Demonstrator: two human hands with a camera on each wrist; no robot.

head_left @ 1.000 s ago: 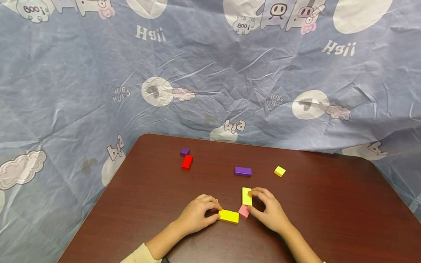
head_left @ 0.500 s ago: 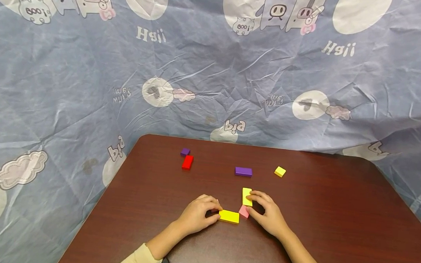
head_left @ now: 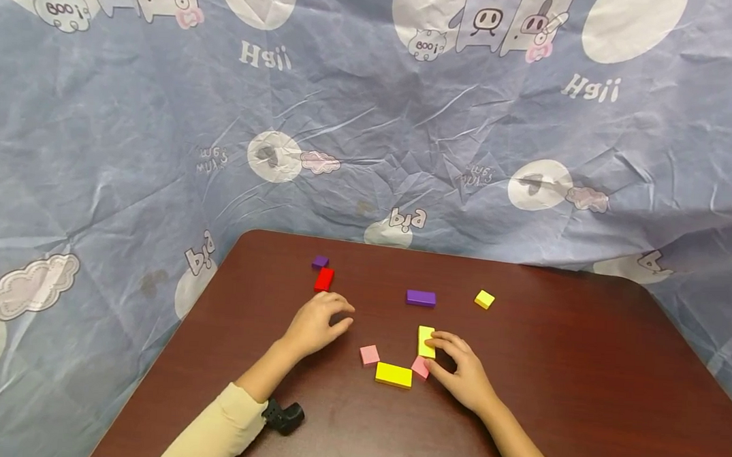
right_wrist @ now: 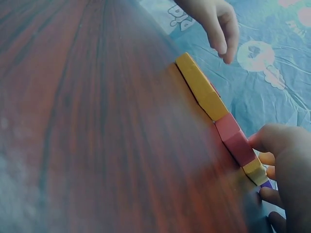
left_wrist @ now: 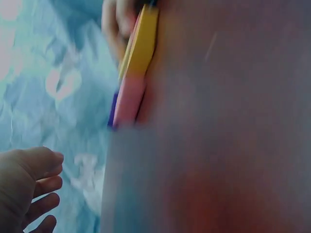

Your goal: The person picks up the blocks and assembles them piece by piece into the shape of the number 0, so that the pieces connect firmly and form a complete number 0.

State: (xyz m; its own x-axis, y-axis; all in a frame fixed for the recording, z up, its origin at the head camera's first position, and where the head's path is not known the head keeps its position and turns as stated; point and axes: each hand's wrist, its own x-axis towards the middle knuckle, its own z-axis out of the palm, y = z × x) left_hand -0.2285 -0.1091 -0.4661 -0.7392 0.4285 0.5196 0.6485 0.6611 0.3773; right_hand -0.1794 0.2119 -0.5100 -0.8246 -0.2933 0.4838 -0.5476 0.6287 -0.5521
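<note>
The left hand (head_left: 315,325) hovers empty, fingers loose, near a red block (head_left: 324,279). On the tabletop (head_left: 581,367), the right hand's (head_left: 465,374) relaxed fingers touch a yellow block (head_left: 424,339) and pink block (head_left: 419,367); a nudge could part them.

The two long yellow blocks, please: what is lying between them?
A pink block lies between the nearer long yellow block and the farther long yellow block, as both the head view and the right wrist view show.
</note>
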